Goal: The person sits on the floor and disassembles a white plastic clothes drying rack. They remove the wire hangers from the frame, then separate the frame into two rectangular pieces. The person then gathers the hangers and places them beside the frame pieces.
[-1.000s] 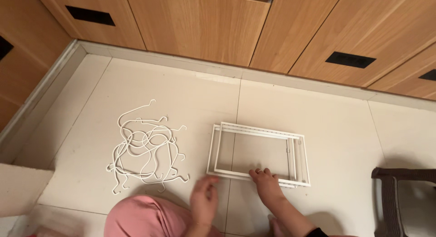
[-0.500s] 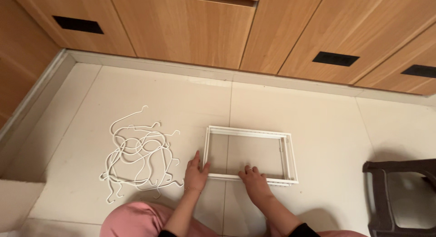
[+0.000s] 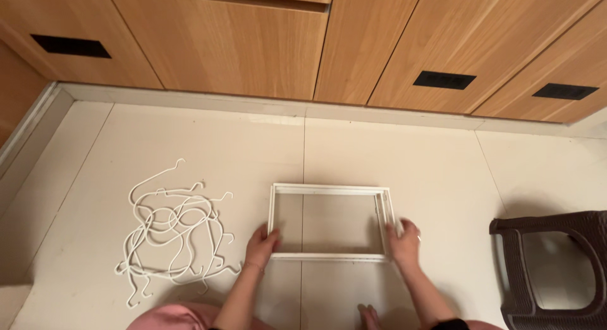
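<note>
White rectangular frame (image 3: 329, 224), looks like a stack of thin plastic or metal frames nested together, is lying flat on the pale tiled floor (image 3: 417, 159), pretty much dead centre in the head view, with a tile grout line running under its left half. There's only this one view, so everything here is placed relative to that frame.

The left hand (image 3: 261, 242) is on the frame's near-left corner, fingers curled loosely over the left rail and palm down on the floor just outside it. The right hand (image 3: 403, 240) is on the near-right corner, fingers wrapped lightly around the right rail, which looks doubled up with a second bar just inside it. Both hands are gripping, not clenched tight. The frame sits flat, not lifted as far as I can tell.

Left of the frame, a little apart from it, there's a tangled pile of white wire hangers (image 3: 172, 232) spread on the floor, hooks sticking out in all directions. Right of the frame, well apart, sits a dark brown woven stool (image 3: 549, 273), partly cut off by the picture edge. Beyond the frame, along the far side, runs a row of wooden cabinets (image 3: 253, 45) with black slot handles. On the near side of the frame you can see a pink-clad knee (image 3: 171, 317) and dark sleeve cuffs.
</note>
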